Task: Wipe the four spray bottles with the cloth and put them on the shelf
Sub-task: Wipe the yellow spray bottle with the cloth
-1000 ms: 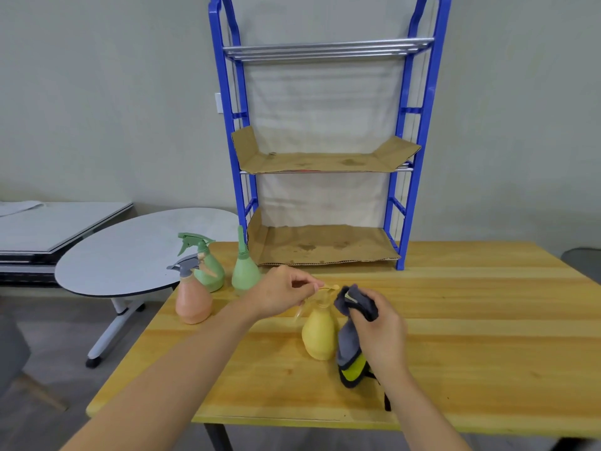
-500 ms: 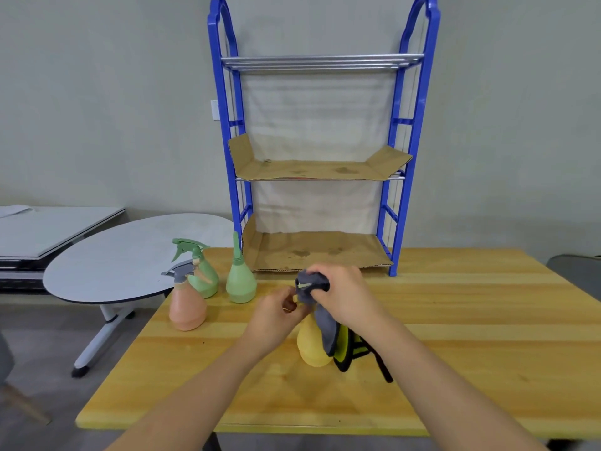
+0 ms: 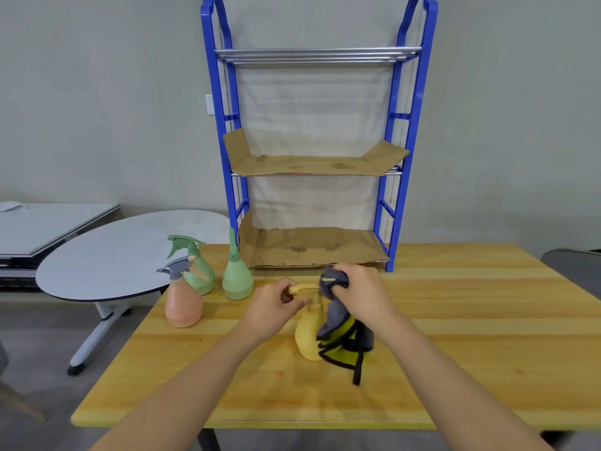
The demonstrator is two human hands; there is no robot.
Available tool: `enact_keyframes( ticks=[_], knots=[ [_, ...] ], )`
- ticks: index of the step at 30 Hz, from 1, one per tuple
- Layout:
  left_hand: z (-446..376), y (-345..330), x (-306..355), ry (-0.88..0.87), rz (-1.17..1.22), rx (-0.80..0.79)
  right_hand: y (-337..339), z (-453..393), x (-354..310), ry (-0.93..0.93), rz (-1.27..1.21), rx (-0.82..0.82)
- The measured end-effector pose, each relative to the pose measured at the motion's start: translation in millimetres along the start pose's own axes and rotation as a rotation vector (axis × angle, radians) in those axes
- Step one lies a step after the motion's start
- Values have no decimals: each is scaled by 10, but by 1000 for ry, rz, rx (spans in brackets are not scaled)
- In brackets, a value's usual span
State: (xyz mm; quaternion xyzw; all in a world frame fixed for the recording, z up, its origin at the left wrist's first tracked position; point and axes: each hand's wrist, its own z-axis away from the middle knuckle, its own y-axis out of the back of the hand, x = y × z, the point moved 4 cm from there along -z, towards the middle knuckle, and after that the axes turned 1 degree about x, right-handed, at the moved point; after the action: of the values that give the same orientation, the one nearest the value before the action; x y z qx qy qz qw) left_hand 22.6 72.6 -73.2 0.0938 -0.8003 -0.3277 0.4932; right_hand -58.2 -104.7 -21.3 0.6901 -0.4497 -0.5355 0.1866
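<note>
The yellow spray bottle (image 3: pixel 307 336) stands upright near the middle of the wooden table (image 3: pixel 455 336), a little toward its front edge. The left hand (image 3: pixel 276 305) pinches the bottle's nozzle tip, fingers curled around it. The right hand (image 3: pixel 359 292) clutches a grey and yellow cloth (image 3: pixel 341 333) against the back of the spray head (the cloth's loose end hangs down beside the bottle). By the table's back left corner stand a pink bottle (image 3: pixel 182 302) and two green bottles (image 3: pixel 196 268) (image 3: pixel 237 276). The blue shelf (image 3: pixel 395 190) rises at the back edge.

Grey wall (image 3: pixel 97 92); grey floor (image 3: pixel 39 369); wooden table (image 3: pixel 471 336); white oval table (image 3: pixel 107 255) beside it.
</note>
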Motion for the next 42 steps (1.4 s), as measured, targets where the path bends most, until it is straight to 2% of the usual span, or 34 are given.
enact_keyframes(
  ticks=[4,7,11,15,19,26,31,34,37,39,42],
  knots=[
    [-63,99,65,-42,-62,-96,46,93,357,-124,-14,35],
    [-124,168,208,-146,-215,-156,44,237,425,-159,-100,74],
    [-188,182,282,-245,-314,-183,-88,434,454,-124,-172,6],
    [-226,207,273,-274,-415,-90,-154,561,475,-89,-198,11],
    [-155,176,375,-250,-334,-186,-159,612,495,-64,-207,33],
    [-34,135,487,-261,-282,-216,-358,811,361,144,-139,-60],
    [-39,126,461,-167,-222,-186,-534,848,19,480,-16,105],
    [-47,103,490,-162,-246,-182,-744,888,-30,538,164,110],
    [-79,97,486,-161,-248,-178,-1054,1087,24,657,367,-21],
    [-105,98,478,-153,-240,-191,-1090,1083,-5,668,415,-101],
    [-145,108,475,-160,-233,-201,-835,820,-131,517,367,17]
  ],
)
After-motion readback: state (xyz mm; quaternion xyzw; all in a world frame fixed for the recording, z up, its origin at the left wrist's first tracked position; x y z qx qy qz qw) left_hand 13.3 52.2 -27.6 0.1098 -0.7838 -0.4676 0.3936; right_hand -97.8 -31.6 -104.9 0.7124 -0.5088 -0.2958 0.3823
